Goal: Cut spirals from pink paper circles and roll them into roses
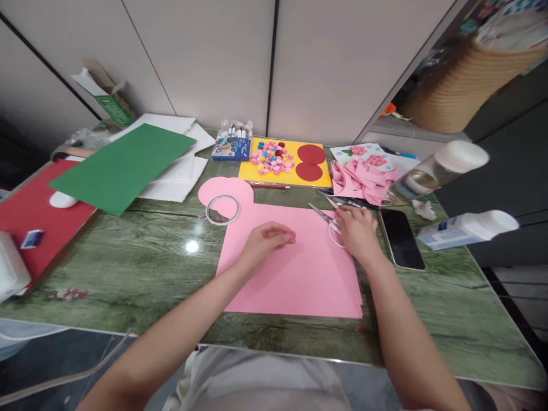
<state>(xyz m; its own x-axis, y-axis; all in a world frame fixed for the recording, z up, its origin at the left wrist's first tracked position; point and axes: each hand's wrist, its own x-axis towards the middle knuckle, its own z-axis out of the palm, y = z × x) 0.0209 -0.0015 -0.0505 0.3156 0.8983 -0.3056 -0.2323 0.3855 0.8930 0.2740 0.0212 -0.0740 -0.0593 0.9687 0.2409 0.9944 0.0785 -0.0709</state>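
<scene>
Between the fingertips of my left hand [266, 242] is a small pink paper coil [292, 236], held just over a stack of pink paper sheets [295, 279]. My right hand [358, 225] rests at the upper right edge of that stack, fingers bent downward. A slim tan pointed stick [332, 202] sticks out from its fingertips; its other end is hidden. Scissors with white handles [335, 233] lie beside this hand, blades pointing up and left. Dark pens [355, 202] lie just beyond its fingers.
Yellow paper [248, 171] bears several small coloured coils [274, 162] and dark red circles [311, 154]. Pink strips [363, 180], a phone [402, 238] and two bottles [468, 228] are on the right. A tape roll [222, 197] and a green sheet [124, 165] are leftward.
</scene>
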